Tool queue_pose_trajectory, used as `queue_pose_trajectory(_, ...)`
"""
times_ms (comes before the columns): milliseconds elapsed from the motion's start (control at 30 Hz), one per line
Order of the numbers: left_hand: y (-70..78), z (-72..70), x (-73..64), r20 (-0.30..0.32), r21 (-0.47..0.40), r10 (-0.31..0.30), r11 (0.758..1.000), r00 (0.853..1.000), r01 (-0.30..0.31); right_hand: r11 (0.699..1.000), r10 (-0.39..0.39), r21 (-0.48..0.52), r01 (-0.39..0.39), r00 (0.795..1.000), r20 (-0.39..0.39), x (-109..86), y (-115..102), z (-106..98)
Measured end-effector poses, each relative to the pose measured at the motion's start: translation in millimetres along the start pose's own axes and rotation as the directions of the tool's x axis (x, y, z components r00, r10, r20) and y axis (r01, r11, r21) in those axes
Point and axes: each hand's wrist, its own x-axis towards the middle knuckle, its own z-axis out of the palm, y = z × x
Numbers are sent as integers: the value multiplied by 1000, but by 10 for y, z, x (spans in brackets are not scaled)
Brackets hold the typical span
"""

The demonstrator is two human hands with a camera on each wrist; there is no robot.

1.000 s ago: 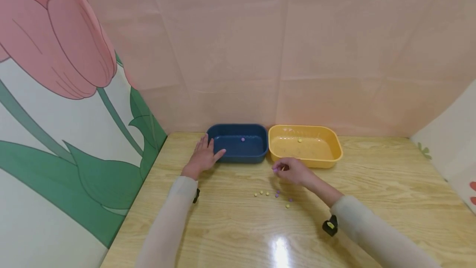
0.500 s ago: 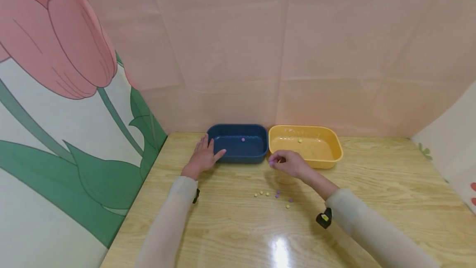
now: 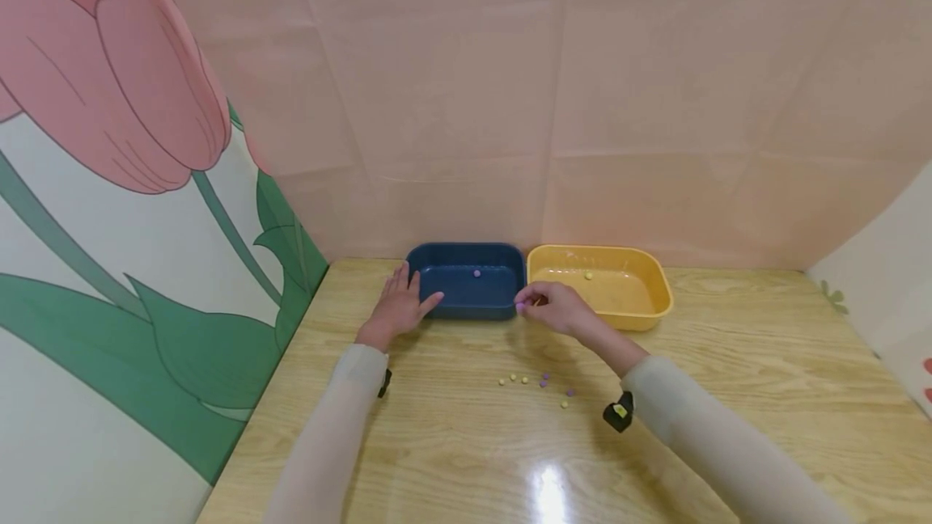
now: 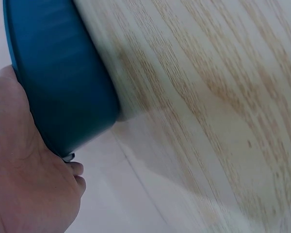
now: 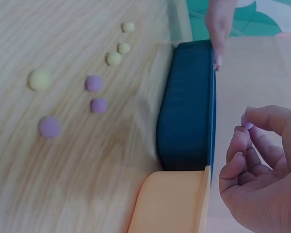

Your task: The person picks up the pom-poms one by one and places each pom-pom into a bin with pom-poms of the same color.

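My right hand point(image 3: 557, 308) pinches a small purple ball point(image 5: 247, 121) between thumb and index finger, over the spot where the two trays meet. Spread over the left rim of the dark blue tray point(image 3: 466, 313), my left hand point(image 3: 397, 307) rests with straight fingers; in the left wrist view the wrist and hand overlap the tray's edge. One purple ball point(image 3: 476, 273) lies inside the blue tray. Inside the yellow tray point(image 3: 626, 320) is a pale yellow ball point(image 3: 588, 276). Several loose yellow and purple balls point(image 5: 50, 127) lie on the table in front.
The trays stand side by side at the back of the wood-grain table point(image 3: 451, 443), close to a pink cloth backdrop point(image 3: 466, 103). A wall with a tulip picture point(image 3: 109, 71) rises on the left. A pale wall point(image 3: 895, 289) borders the right side.
My right hand has moved left and slightly forward with the purple ball, from before the yellow tray to the blue tray's right corner. My left hand has stayed in place.
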Motion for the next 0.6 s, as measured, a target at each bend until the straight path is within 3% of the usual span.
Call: queue_pose_trajectory(600,-35,20,32,-8,6,25,1000,1000,-25,999,37,34,-37,999,-13,266,-97,8)
